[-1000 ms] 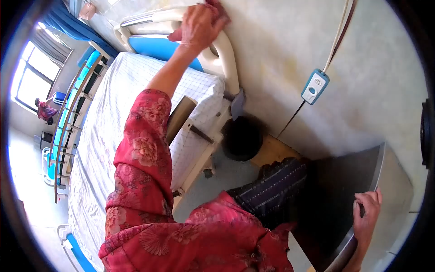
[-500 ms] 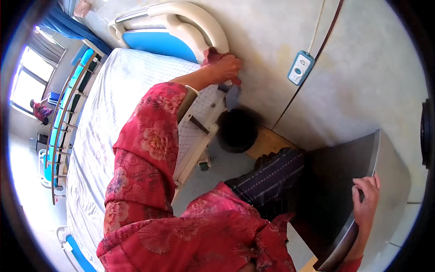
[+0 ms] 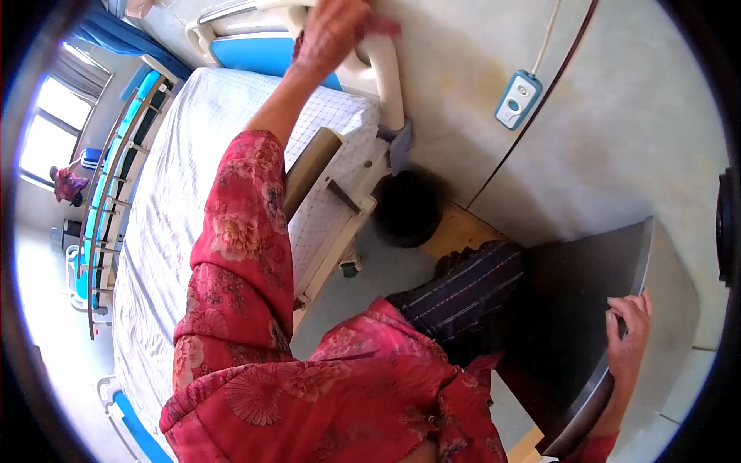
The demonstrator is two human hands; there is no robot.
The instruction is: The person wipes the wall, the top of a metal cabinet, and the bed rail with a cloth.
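Note:
At the top of the bed, my left hand (image 3: 332,35) is over the cream-and-blue headboard (image 3: 266,55), slightly blurred. A reddish cloth (image 3: 380,25) is bunched in its fingers, mostly hidden by the hand. Over to the right, my right hand (image 3: 629,333) has its bent fingers and thumb at the rim of a dark cabinet with a metal edge (image 3: 647,251). Below my left forearm is the bed's white checked sheet (image 3: 340,116). A grey strap or cloth strip (image 3: 399,148) hangs at the bed corner.
A black round bin (image 3: 407,208) stands between bed and wall. On the wall hangs a white-and-teal socket box (image 3: 519,100) with a cable. A second bed with side rails (image 3: 116,193) is at the far left, near a person in red (image 3: 68,184).
My left hand has moved up along the headboard with the cloth, away from the headboard's lower end and the grey strap. My right hand remains at the cabinet edge.

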